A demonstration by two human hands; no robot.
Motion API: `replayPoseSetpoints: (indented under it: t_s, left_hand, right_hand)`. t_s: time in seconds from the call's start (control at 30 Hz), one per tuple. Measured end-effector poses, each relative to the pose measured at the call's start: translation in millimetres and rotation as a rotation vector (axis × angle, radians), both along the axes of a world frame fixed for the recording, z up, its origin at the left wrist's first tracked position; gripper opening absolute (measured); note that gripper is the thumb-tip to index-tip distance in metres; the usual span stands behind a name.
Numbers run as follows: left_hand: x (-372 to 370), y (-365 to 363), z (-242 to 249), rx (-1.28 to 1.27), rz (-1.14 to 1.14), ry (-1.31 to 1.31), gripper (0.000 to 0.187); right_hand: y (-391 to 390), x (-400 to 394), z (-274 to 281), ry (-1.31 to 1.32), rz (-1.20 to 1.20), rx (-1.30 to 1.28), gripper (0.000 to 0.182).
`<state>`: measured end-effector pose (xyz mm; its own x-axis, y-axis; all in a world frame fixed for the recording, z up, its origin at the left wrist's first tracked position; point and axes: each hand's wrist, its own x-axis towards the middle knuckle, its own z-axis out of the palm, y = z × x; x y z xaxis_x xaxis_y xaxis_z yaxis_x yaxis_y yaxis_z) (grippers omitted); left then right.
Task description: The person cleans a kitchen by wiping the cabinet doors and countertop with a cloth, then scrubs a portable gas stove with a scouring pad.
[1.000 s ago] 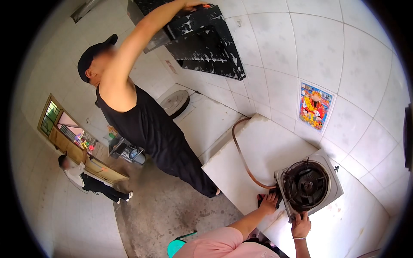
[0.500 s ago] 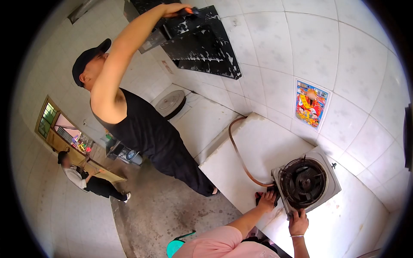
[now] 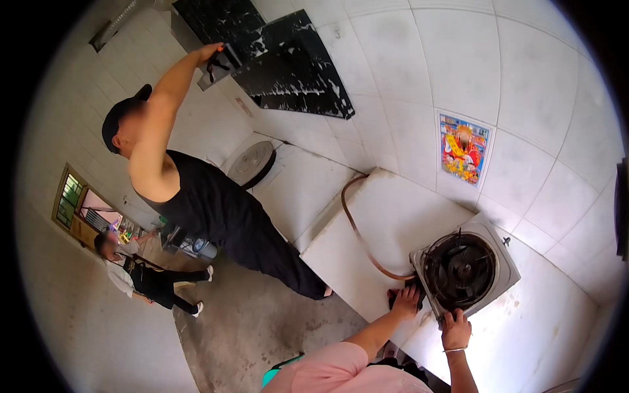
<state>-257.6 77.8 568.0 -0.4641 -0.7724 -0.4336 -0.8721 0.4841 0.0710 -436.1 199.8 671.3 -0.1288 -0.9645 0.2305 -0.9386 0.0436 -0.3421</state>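
A silver gas stove [image 3: 504, 270] with a blackened round burner [image 3: 460, 269] stands on the white tiled counter [image 3: 386, 223]. My left hand [image 3: 406, 302] presses on a dark cloth [image 3: 419, 293] at the stove's left side, near the end of the brown hose [image 3: 359, 229]. At the stove's lower front edge, my right hand [image 3: 455, 327] has its fingers curled over the metal rim. A light bracelet circles the right wrist.
A person in black [image 3: 216, 203] reaches up to a black, foam-streaked range hood [image 3: 301, 72]. Behind them lies a round lid [image 3: 252, 164]. Another person [image 3: 141, 278] is near the doorway. A colourful poster [image 3: 463, 149] hangs on the wall.
The person in black has lowered the raised arm to the hood's left part. The far person has stepped away from the wall. My hands stay nearly in place; the view has shifted slightly.
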Motion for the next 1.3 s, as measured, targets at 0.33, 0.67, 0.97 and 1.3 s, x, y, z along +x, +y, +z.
replayPoseSetpoints:
  t_s: [0.33,0.67,0.97,1.3]
  left_hand:
    - [1,1,-7,-0.042,-0.021,-0.01,0.072]
    - [9,-6,-48,-0.157,-0.091,-0.052,0.068]
    - [4,-8,-24,-0.456,0.142,0.407,0.054]
    - [-4,-8,-30,-0.61,0.077,0.332,0.048]
  right_hand:
    - [4,-19,3,0.131,-0.027,0.126,0.014]
    - [-23,-17,18,0.107,0.059,0.242,0.026]
    - [-31,-91,-7,-0.008,-0.334,0.151,0.012]
    - [-76,-146,-9,0.047,-0.392,0.162,0.008]
